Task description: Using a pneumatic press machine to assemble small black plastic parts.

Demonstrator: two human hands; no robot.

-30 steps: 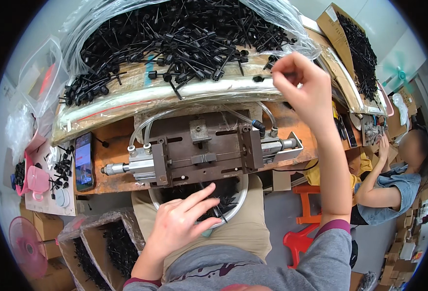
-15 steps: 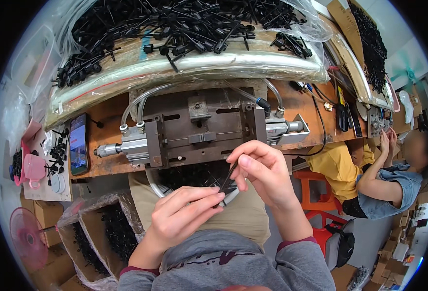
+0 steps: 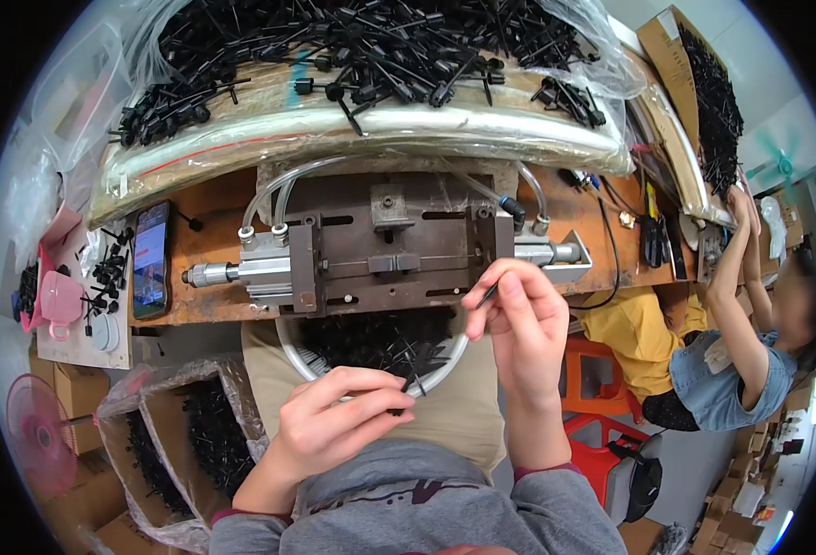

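My left hand (image 3: 343, 416) is closed over my lap, pinching a black plastic stemmed part (image 3: 414, 381) whose thin end sticks out past the fingertips. The rest of that part is hidden by my fingers. Higher and to the right, my right hand (image 3: 526, 324) pinches a thin black pin (image 3: 488, 295) between thumb and forefinger. Below the bench edge, a round white-rimmed container (image 3: 290, 344) with many black parts rests at my lap. Just beyond my hands is a brown metal fixture (image 3: 352, 294) with a small central block (image 3: 394, 264); neither hand touches it.
Silver air cylinders (image 3: 269, 277) with clear hoses flank the fixture. Behind it lies a plastic-lined tray (image 3: 380, 131) heaped with black stemmed parts. A phone (image 3: 151, 259) sits left, boxes (image 3: 163, 407) of parts stand lower left. A co-worker (image 3: 732, 361) sits at right.
My hands have moved apart: the right went up and right with the thin pin, the left slightly down and left. The co-worker's hands have lifted toward the box of black parts.
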